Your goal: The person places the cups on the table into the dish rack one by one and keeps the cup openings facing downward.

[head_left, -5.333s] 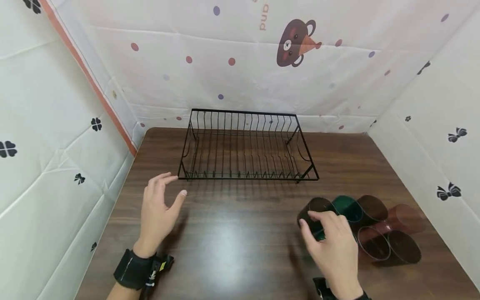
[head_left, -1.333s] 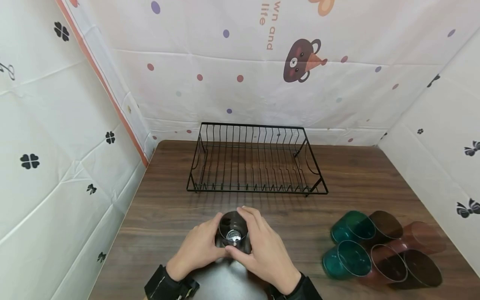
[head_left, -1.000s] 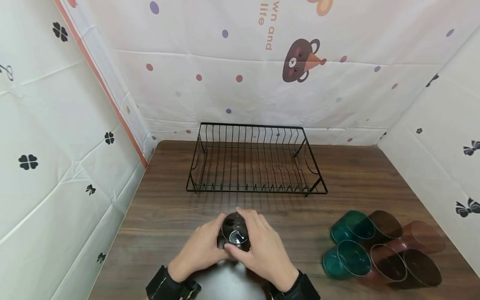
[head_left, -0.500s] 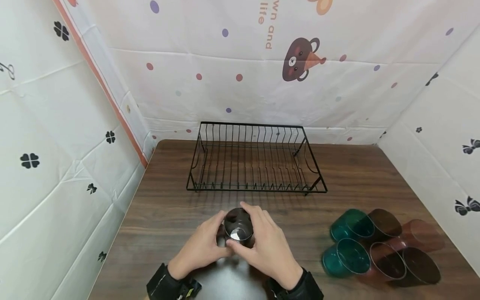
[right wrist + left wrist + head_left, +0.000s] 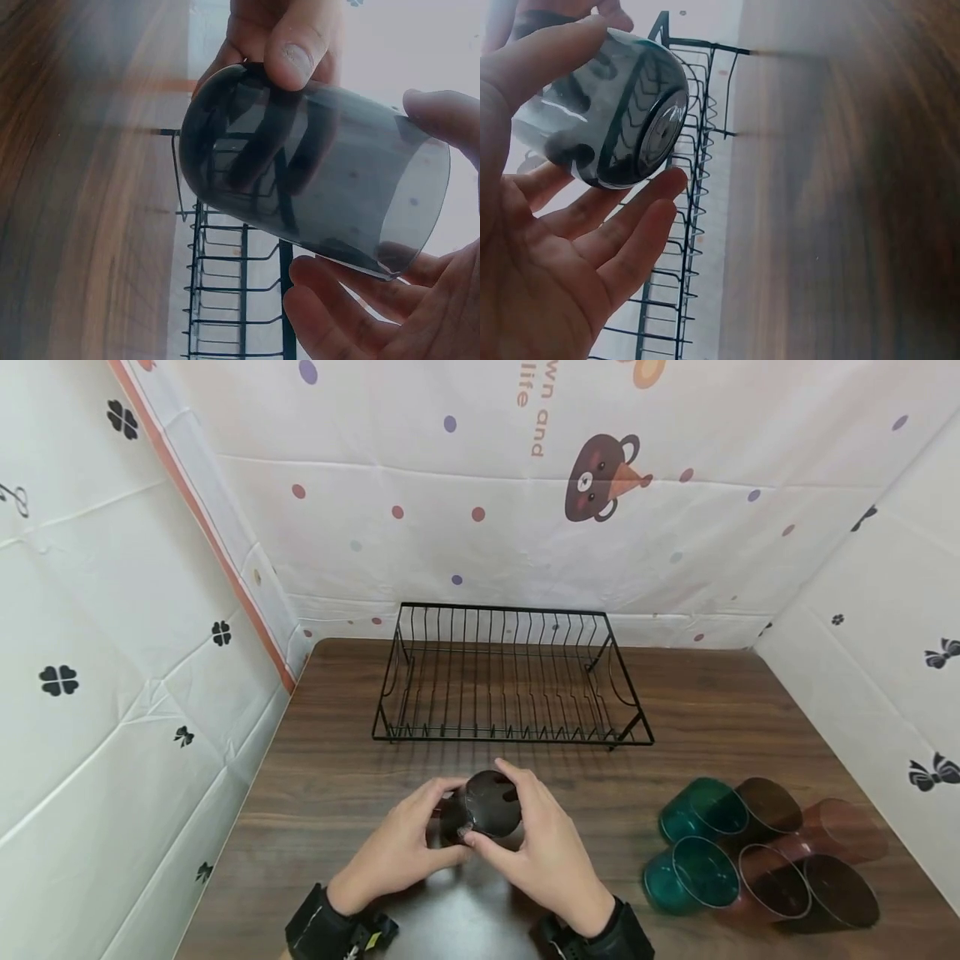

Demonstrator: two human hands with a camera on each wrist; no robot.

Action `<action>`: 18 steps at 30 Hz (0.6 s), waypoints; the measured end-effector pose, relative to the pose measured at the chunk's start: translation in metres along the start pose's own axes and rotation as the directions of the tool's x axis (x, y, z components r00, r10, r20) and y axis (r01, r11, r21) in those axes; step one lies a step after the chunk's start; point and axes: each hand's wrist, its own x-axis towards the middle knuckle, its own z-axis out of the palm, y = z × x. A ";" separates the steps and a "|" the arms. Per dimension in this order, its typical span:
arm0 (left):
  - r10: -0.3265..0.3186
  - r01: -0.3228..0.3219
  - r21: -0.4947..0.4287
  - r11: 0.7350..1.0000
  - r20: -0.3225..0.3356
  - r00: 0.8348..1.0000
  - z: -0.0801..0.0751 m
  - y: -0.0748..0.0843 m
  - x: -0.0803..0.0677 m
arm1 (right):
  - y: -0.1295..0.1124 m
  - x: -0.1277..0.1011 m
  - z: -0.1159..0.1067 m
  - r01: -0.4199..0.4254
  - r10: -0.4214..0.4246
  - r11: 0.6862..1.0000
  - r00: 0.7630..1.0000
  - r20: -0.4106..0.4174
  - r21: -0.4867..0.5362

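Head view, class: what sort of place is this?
Probably a staged tabletop booth for kitchen chores: a wooden table walled by cartoon-print sheeting, with a black wire dish rack and tinted plastic cups.

Bare dark wooden tabletop [image 5: 337, 777] lies at centre frame between the hands and the black wire dish rack [image 5: 510, 677], which blocks the upper middle. Five tinted plastic cups lying on their sides [image 5: 750, 852] crowd the lower right. Patterned fabric walls [image 5: 112, 610] close off left, back and right.
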 end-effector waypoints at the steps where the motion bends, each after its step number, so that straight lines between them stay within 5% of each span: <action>1: -0.003 0.003 -0.001 1.000 -0.001 1.000 -0.001 0.000 0.000 | 0.001 0.000 0.000 -0.013 0.013 1.000 1.000 0.011 0.013; 9: -0.036 0.036 -0.020 0.999 -0.012 0.999 -0.008 -0.001 -0.001 | 0.006 -0.001 -0.004 -0.127 0.112 0.974 0.990 0.089 0.188; 18: 0.059 -0.068 -0.088 0.994 -0.105 0.993 -0.004 -0.014 0.002 | 0.021 0.000 0.002 -0.202 0.175 0.923 0.979 0.109 0.328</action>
